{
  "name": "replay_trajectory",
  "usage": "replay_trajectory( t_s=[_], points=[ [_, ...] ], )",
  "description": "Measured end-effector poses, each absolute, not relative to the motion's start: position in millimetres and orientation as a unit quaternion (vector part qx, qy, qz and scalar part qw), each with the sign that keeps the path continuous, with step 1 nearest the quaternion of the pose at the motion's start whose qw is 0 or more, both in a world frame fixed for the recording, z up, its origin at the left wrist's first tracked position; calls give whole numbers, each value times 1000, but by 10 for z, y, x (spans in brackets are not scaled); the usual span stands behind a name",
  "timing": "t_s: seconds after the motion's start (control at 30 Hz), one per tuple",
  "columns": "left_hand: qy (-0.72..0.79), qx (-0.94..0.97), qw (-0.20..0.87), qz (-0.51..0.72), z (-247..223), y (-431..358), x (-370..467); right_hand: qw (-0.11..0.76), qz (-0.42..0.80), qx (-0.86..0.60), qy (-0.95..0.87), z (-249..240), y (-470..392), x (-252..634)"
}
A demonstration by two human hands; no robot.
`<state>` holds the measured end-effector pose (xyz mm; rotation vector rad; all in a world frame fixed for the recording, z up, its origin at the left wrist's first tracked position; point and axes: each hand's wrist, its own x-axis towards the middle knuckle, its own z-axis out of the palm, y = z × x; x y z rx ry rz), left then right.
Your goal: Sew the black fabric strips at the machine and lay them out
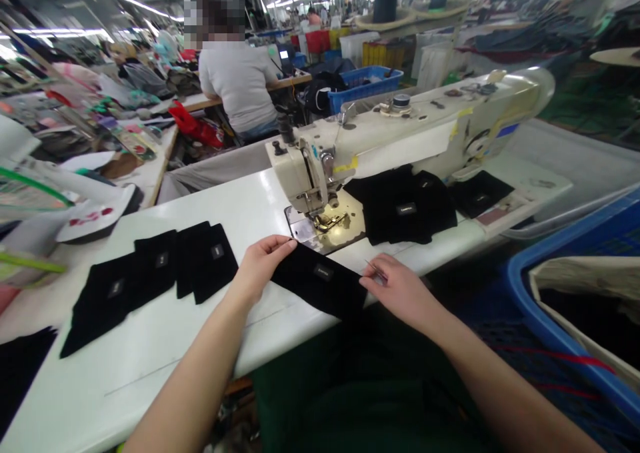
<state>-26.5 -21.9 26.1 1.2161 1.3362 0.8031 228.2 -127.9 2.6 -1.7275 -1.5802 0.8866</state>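
Observation:
A black fabric piece (310,286) with a small label (323,272) is stretched between my hands at the table's front edge, just before the sewing machine's needle area (327,221). My left hand (263,263) pinches its upper left corner between thumb and fingers. At the right end, my right hand (393,281) has its fingers closed at the cloth's edge, and a thin metal tool (375,268), perhaps tweezers or a thread snip, sticks out of them. The cream sewing machine (365,143) stands right behind the cloth.
Several labelled black pieces (155,260) lie overlapping at left on the white table (200,360). More black pieces (405,206) lie under the machine arm. A blue basket (520,286) stands at right. A person in a white shirt (235,83) sits beyond.

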Motion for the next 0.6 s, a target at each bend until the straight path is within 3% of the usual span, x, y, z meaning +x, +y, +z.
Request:
replay_trajectory(
  t_s=[0.13,0.33,0.43,0.6],
  points=[
    [550,569,555,258,292,66,-364,345,402,-637,-560,29,-1269,2188],
    [547,734,330,231,75,417,-147,389,434,-584,-565,-104,-1368,1940],
    [523,767,267,259,-20,396,-27,376,402,-567,-613,-197,-1418,1930],
    [464,843,63,266,-106,282,-37,397,289,-465,-736,-303,-1445,2066]
  ],
)
